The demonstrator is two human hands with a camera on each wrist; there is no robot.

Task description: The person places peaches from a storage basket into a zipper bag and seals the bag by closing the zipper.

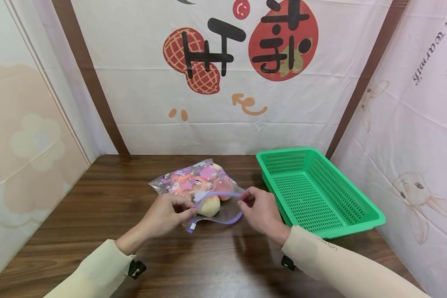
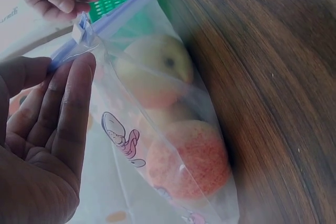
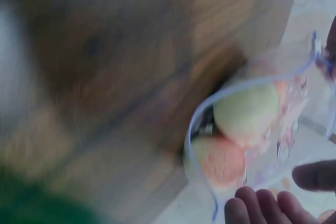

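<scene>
A clear slider zip bag (image 1: 223,209) with purple-pink cartoon prints lies on the table, its purple-edged mouth spread toward me. Several round fruits, peach-like in red and pale yellow, are inside, among them a yellow fruit (image 1: 208,206) near the mouth and a red fruit (image 2: 189,158). My left hand (image 1: 171,211) pinches the mouth's edge between thumb and fingertips, close to the white slider (image 2: 79,34). At the opposite end of the mouth is my right hand (image 1: 260,209), its fingertips right at the rim. In the right wrist view its thumb (image 3: 315,174) stands apart from the fingers.
To the right, a green plastic basket (image 1: 357,227) with perforated walls sits on the brown wooden table (image 1: 97,198), close beside my right hand. Printed cloth (image 1: 141,136) hangs behind the table and along both sides.
</scene>
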